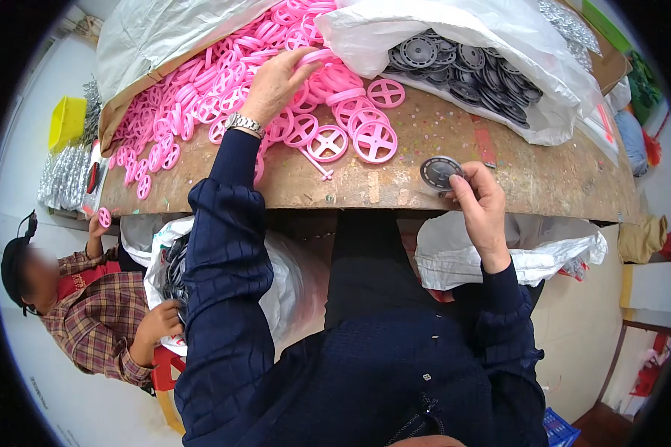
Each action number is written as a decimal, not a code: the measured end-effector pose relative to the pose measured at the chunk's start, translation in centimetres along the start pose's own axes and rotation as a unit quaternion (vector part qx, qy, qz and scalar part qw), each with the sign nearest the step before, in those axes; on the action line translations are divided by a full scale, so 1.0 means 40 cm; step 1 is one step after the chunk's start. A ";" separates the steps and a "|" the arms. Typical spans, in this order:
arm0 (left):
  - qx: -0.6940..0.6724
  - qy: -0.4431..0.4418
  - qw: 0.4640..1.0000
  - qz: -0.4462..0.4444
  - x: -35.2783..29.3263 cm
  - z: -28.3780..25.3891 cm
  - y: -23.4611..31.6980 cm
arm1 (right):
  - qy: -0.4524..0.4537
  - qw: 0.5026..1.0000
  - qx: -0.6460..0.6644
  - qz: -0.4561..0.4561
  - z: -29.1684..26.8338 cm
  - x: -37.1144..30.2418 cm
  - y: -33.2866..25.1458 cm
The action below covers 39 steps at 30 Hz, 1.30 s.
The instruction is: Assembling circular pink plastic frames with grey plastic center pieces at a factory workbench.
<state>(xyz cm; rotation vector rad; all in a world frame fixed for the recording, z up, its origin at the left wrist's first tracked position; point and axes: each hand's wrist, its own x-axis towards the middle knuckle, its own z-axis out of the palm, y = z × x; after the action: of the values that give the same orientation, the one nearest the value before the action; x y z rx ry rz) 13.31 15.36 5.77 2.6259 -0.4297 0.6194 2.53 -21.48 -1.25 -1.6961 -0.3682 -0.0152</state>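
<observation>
A big heap of pink plastic wheels [201,97] with cross-shaped spokes covers the left and middle of the table. Over it reaches my left hand [274,86], a metal watch on its wrist, with thumb and fingers closed about the rim of one pink wheel [317,56]. Near the table's front edge, my right hand [482,205] pinches a round dark grey plastic disc [440,171] between thumb and fingers, its face turned up. More grey discs [462,71] lie piled in an opened white plastic bag [559,123] at the far right. Loose pink wheels [375,141] lie between my hands.
The worn wooden table [425,134] has a curved front edge. Below it hang white bags, one [156,276] holding black rings. At left sits a co-worker [101,320] in a plaid shirt, holding a pink wheel [104,217]. A yellow bin [66,123] stands behind.
</observation>
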 end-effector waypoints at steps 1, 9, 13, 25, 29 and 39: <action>-0.008 0.044 0.999 0.018 0.000 -0.003 0.003 | 0.003 0.999 0.032 0.005 0.000 0.002 0.002; -0.109 0.230 0.967 0.006 -0.055 -0.091 0.037 | 0.016 0.991 0.128 0.023 -0.011 0.012 -0.006; -0.246 0.270 0.931 -0.024 -0.111 -0.097 0.144 | 0.016 0.990 0.133 0.040 -0.024 0.003 -0.002; -0.074 0.122 0.972 0.184 -0.271 0.079 0.409 | -0.071 0.845 0.490 0.203 -0.029 -0.034 -0.092; -0.102 0.097 0.974 0.177 -0.278 0.106 0.444 | -0.091 0.861 0.448 0.222 -0.017 -0.044 -0.110; -0.650 -0.094 0.733 -0.176 -0.310 0.128 0.544 | 0.010 0.908 0.392 0.144 -0.030 -0.045 -0.090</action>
<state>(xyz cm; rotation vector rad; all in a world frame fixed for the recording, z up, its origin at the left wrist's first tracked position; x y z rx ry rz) -3.75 -3.40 2.46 1.3057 -0.2389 -0.1338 0.16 -22.65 2.01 -0.9306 -0.0743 0.2979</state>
